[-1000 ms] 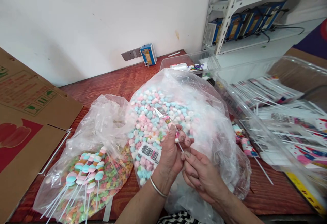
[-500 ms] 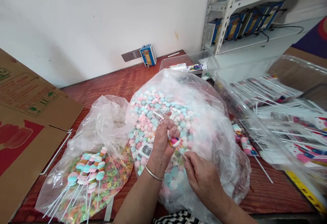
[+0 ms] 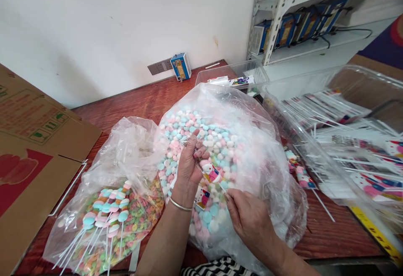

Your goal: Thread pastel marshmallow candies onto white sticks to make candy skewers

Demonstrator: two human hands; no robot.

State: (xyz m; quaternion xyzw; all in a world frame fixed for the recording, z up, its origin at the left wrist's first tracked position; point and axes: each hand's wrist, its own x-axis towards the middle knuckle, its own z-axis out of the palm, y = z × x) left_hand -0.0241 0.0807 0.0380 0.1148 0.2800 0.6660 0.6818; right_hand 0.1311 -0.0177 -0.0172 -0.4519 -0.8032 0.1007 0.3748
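"Over the crinkled clear plastic bag [image 3: 258,158] of round, pastel marshmallows [image 3: 217,145], what's being held?"

"The left hand [image 3: 189,162] curls around a glossy printed wrapper [image 3: 210,172]; the right hand [image 3: 248,213] pinches the thin white stick [image 3: 222,188] at its end."

"What's inside the wrapper?"

"Hard to tell; it's too small here."

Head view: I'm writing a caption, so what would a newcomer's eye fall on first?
The big clear bag of pastel sweets in the middle probably draws the eye first, with the left hand over it holding a printed wrapper and the right hand at its white stick. Next come the colourful skewers on the smaller bag at the left.
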